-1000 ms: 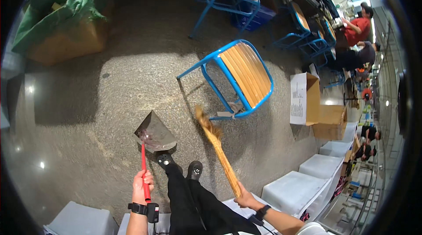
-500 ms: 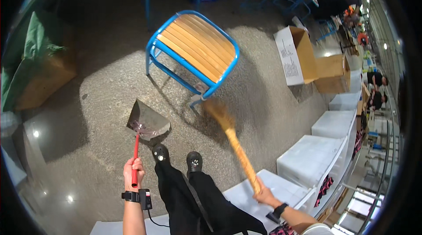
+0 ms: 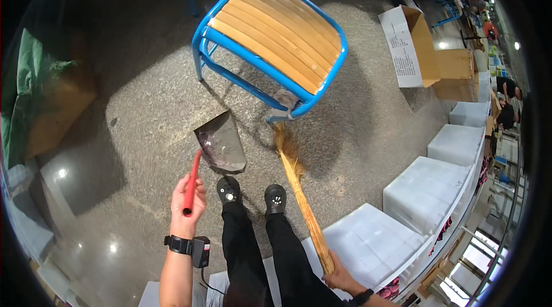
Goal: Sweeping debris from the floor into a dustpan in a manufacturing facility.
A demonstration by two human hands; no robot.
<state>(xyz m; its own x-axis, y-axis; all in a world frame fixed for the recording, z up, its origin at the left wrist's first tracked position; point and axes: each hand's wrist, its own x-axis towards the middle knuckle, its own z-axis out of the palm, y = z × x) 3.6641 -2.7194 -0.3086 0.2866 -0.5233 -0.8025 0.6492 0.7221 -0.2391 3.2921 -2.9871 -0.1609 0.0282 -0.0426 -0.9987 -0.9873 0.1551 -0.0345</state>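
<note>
My left hand point(image 3: 188, 202) is closed round the red handle point(image 3: 193, 183) of a metal dustpan point(image 3: 223, 143). The pan rests on the floor in front of my feet, with some pale litter near its handle end. In my right hand point(image 3: 340, 277) is the yellow wrapped handle of a straw broom point(image 3: 305, 206). Its brown bristles point(image 3: 287, 145) touch the floor to the right of the pan, close to a leg of the stool. The stool point(image 3: 282, 37) has a wooden slat seat and a blue metal frame. Something greyish clings by its near right leg.
White boxes point(image 3: 422, 192) line the right side in a curved row. Open cardboard boxes point(image 3: 414, 48) stand at the far right. On the left is a cardboard box point(image 3: 63, 106) with green cloth point(image 3: 29, 71). People and blue furniture are farther off.
The broom head has swung down and left, nearer the dustpan. The dustpan has shifted right and turned. The stool appears larger and farther right as my view has moved.
</note>
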